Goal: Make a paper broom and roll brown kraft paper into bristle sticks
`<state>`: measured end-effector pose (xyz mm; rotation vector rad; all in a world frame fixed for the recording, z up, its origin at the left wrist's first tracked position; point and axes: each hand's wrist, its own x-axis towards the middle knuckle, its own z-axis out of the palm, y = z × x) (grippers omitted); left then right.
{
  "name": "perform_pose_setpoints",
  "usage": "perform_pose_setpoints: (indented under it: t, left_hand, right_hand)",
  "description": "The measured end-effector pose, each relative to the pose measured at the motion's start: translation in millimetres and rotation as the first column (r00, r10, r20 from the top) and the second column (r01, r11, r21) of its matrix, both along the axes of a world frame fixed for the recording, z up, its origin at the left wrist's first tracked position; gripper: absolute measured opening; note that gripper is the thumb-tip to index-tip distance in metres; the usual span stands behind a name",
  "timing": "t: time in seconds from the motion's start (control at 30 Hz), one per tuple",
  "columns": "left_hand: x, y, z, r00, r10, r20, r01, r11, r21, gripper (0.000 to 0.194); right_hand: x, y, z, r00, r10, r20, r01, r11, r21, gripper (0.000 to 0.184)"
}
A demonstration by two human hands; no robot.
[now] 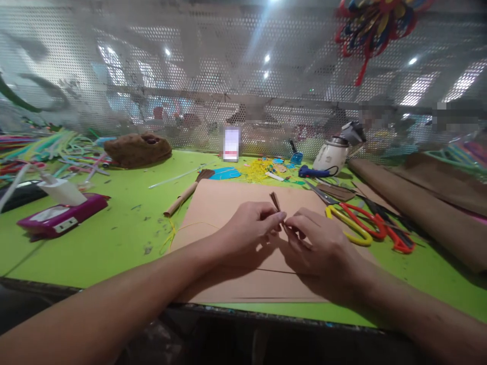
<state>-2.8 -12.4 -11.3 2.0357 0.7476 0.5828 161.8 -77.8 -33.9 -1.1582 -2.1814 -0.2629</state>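
My left hand point(253, 223) is closed on a small bundle of thin brown paper strips point(274, 201), whose ends stick up above the thumb. Close beside it, my right hand point(317, 233) pinches at the lower part of the same bundle; its fingertips partly hide what they grip. Both hands are above a stack of light brown paper sheets point(228, 203). Left of the stack, a rolled brown paper piece with a fringed end point(184, 198) lies on the green table. Yellow-handled scissors point(348, 225) and red-handled scissors point(365, 220) lie by my right hand.
A purple power strip point(64, 215) with a white plug stands at the left. Farther back are a brown pouch point(139, 150), yellow shreds point(262, 170), a blue glue gun point(315, 171) and a white pot point(331, 153). A long brown paper roll point(411, 203) lies at the right.
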Motion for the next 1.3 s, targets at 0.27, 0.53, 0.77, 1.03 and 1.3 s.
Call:
perform_pose_setpoints:
  t: [0.27, 0.53, 0.77, 1.03, 1.3]
  left_hand:
    - [-2.9, 7.5, 3.2, 0.994, -0.061, -0.091, 0.062, 0.998, 0.001, 0.026]
    - [-16.6, -3.9, 5.6, 0.946, -0.033, -0.323, 0.150, 0.926, 0.346, 0.031]
    - [-12.4, 9.2, -2.4, 0.935, -0.056, -0.349, 0.229, 0.848, 0.477, 0.029]
    - [-6.0, 20.0, -19.2, 0.946, -0.028, -0.323, 0.211, 0.810, 0.547, 0.019]
    - [-7.2, 20.9, -20.2, 0.952, 0.003, -0.307, 0.180, 0.804, 0.567, 0.010]
  right_hand:
    - [5.9, 3.3, 13.6, 0.984, 0.130, -0.119, -0.120, 0.989, 0.087, 0.011]
    - [25.8, 17.6, 10.2, 0.991, 0.135, -0.017, -0.136, 0.980, -0.148, 0.016]
    - [20.7, 11.2, 9.4, 0.997, 0.043, -0.062, -0.063, 0.922, -0.382, 0.024]
    - [26.3, 29.2, -1.4, 0.990, 0.120, -0.075, -0.140, 0.903, -0.407, 0.015]
    - [22.0, 30.4, -17.6, 0.982, 0.179, -0.057, -0.188, 0.943, -0.275, 0.016]
